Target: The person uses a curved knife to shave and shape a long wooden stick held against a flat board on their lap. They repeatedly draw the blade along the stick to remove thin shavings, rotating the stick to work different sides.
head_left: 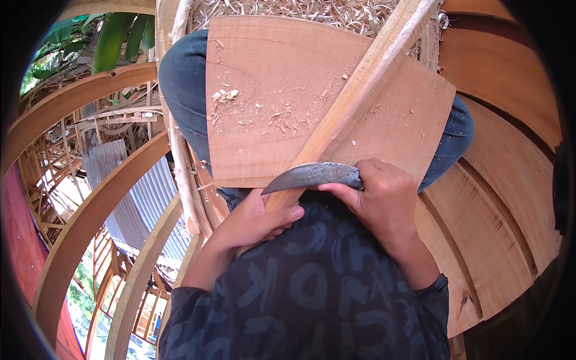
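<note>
"Two things held, just beyond the dark shirt [306,288]?"

"Yes. The left hand [258,222] has its grip clamped round the near end of the wooden strip [345,108]; the right hand [384,195] has its grip closed at the handle end of the knife [315,175], thumb laid toward the base of the blade."

"And the blade itself?"

"It crosses the strip just past the left fingers. Whether the edge bites, I cannot tell."

"How would you work it well?"

"I judge this to be shaving. Keep the blade at a low angle, take thin strokes along the grain, and turn the wood if fibres tear. The tip lies close to the left hand, so I'd shift that hold before any harder stroke."

"What steadies the strip?"

"It slants away over the board [252,144], which spans both trouser legs. Brush the chips [225,96] aside, so it beds flat and doesn't rock."

"Farther off?"

"A heap of shavings [312,9] past the board; curved planks [504,84] to the right, curved ribs [90,90] to the left, then corrugated sheets [156,186] and green leaves [111,42]."
</note>
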Available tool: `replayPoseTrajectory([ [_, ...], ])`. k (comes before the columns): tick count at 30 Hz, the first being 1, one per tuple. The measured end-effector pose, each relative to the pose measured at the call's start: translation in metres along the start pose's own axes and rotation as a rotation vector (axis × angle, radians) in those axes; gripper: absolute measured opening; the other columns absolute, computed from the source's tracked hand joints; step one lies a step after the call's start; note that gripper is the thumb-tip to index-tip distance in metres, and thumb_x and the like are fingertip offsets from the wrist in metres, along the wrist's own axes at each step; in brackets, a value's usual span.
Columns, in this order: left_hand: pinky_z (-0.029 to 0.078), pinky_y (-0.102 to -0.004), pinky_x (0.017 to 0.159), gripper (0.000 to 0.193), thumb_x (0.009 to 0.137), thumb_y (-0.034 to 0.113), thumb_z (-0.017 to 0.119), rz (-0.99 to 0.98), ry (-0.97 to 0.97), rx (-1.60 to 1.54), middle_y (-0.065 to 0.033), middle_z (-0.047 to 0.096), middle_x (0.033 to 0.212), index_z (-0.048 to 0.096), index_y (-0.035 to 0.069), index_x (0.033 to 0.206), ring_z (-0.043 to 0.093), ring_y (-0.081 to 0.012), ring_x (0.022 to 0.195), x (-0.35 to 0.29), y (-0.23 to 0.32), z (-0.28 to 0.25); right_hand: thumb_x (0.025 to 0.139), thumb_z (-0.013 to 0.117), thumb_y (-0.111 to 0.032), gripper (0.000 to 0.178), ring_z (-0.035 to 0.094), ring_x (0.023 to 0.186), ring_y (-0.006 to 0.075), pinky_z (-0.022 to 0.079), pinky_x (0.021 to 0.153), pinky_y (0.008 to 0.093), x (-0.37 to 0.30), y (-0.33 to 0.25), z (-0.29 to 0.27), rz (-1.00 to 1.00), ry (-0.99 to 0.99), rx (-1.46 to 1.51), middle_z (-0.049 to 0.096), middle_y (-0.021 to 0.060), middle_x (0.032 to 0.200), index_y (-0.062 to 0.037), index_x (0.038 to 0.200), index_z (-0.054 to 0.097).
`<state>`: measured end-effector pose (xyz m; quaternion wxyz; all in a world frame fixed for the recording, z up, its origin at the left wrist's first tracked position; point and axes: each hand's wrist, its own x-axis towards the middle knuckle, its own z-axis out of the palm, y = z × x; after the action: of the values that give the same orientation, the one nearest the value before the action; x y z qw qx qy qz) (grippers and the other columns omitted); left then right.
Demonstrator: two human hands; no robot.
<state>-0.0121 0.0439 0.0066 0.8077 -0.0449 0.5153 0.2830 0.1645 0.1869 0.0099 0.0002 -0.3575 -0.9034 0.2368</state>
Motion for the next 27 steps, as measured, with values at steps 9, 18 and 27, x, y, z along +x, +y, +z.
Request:
replayPoseTrajectory([
  [9,0.036,-0.0175,0.05,0.031,0.084,0.027,0.072,0.022,-0.055,-0.06,0.0036,0.051,0.07,0.057,0.004,0.097,0.046,-0.002,0.059,-0.003,-0.011,-0.006,0.081,0.065,-0.058,0.063,0.047,0.044,0.0174,0.036,0.044,0.0326,0.018,0.082,-0.036,0.618,0.26,-0.109,0.047,0.0074,0.046,0.0014,0.061,0.057],
  [18,0.028,-0.0172,0.04,0.024,0.085,0.024,0.071,0.013,-0.108,-0.215,0.0037,0.049,0.065,0.055,0.006,0.088,0.04,-0.0014,0.048,0.005,-0.009,-0.001,0.07,0.076,-0.052,0.052,0.056,0.047,0.0284,0.041,0.044,0.0356,-0.001,0.012,-0.016,0.092,0.114,0.084,0.054,0.0101,0.054,-0.0033,0.061,0.058],
  [27,0.029,-0.0175,0.041,0.025,0.085,0.025,0.071,0.028,-0.081,-0.206,0.0038,0.049,0.065,0.055,0.006,0.088,0.041,-0.0015,0.048,0.004,-0.01,-0.002,0.065,0.073,-0.06,0.057,0.056,0.046,0.0235,0.042,0.041,0.0333,0.005,0.012,-0.001,0.009,0.08,-0.107,0.051,0.0061,0.05,-0.0084,0.053,0.052],
])
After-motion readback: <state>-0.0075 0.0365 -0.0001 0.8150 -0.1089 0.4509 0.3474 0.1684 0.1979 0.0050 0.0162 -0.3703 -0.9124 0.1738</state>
